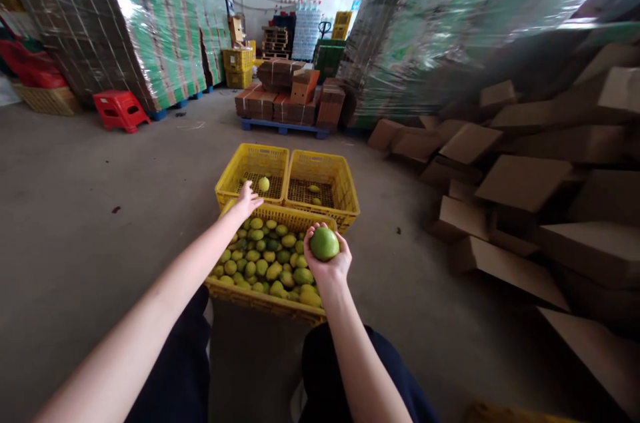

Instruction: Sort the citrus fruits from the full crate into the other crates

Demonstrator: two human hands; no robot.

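My left hand point(247, 200) reaches over the near side of the back left yellow crate point(229, 173), fingers apart and holding nothing. Just beyond its fingertips is a pale yellow lemon point(264, 184); whether it rests on the crate floor or is in the air I cannot tell. My right hand point(331, 267), palm up, is closed around a large green lemon point(324, 244). Below it stands the front yellow crate point(265, 300), filled with green and yellow lemons point(274, 270). In the back right crate point(345, 183) lie a few lemons point(313, 189).
Loose cardboard boxes point(523, 181) are heaped along the right. Flattened cartons point(295, 100) lie on a blue pallet point(285, 127) ahead. A red stool point(121, 110) stands at left, beside tall plastic-wrapped stacks point(165, 23). My legs flank the front crate.
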